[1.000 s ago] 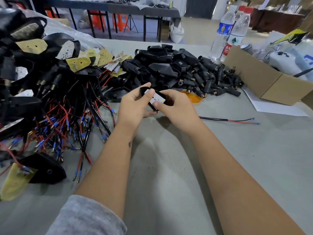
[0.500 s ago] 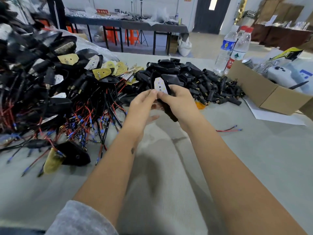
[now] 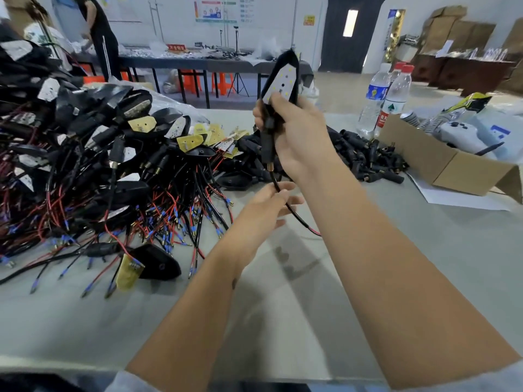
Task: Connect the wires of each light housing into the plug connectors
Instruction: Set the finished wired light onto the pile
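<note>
My right hand (image 3: 300, 137) grips a black light housing (image 3: 283, 77) with a white LED board, held upright above the table. A black plug connector (image 3: 267, 145) hangs under the housing inside the same grip. From its lower end a black wire (image 3: 294, 213) runs down and ends in a red lead. My left hand (image 3: 268, 205) sits below, fingers loosely pinching that wire just under the connector. A heap of wired housings (image 3: 99, 165) lies at the left, and a pile of loose black connectors (image 3: 365, 157) lies behind my right arm.
An open cardboard box (image 3: 441, 162) holding white items stands at the right, with paper under it. Two water bottles (image 3: 387, 100) stand behind the connector pile. One loose housing (image 3: 152, 264) lies near the table's front left. A person stands at a far table.
My right hand has lifted the housing from table height to upright and high. The connector now hangs on the wire, and my left hand has dropped down to the wire.
</note>
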`<move>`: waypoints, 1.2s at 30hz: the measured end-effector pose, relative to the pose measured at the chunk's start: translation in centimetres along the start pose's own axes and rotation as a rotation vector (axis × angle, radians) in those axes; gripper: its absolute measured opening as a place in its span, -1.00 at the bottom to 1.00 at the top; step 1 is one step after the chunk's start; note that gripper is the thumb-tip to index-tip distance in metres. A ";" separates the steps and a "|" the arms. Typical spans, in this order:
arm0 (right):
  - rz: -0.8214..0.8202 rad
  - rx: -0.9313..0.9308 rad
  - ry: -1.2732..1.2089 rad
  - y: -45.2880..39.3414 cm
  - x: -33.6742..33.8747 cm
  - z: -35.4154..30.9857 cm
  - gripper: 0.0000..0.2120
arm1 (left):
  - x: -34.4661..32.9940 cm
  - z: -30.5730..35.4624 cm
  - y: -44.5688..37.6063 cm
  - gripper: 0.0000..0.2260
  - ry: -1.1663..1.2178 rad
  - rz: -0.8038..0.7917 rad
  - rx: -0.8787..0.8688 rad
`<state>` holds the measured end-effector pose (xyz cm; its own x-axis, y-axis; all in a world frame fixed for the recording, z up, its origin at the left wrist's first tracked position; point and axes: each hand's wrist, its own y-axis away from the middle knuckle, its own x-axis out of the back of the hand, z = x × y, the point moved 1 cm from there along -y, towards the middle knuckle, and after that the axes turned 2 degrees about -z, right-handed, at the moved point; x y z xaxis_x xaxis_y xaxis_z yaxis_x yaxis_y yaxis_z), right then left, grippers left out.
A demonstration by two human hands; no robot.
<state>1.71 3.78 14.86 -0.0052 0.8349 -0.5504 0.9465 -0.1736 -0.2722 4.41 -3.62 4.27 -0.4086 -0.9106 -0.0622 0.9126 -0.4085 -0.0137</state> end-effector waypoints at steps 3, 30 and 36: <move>0.037 0.007 -0.183 -1.5 -1.0 -1.2 -0.93 | 0.9 1.7 0.2 -0.78 -0.017 -0.008 -0.087; -0.085 -0.473 -0.120 -9.6 -12.8 11.2 -0.91 | 27.2 12.3 1.0 -0.86 -0.895 0.593 -0.079; -0.377 -0.263 0.380 -10.4 -12.3 11.7 -0.38 | 31.7 12.2 -3.5 -0.85 -0.913 0.911 -0.068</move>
<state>-11.82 -10.84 15.21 -0.2866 0.9506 -0.1190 0.9501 0.2660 -0.1629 -11.92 -31.75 14.56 0.5214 -0.5817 0.6243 0.8533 0.3577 -0.3794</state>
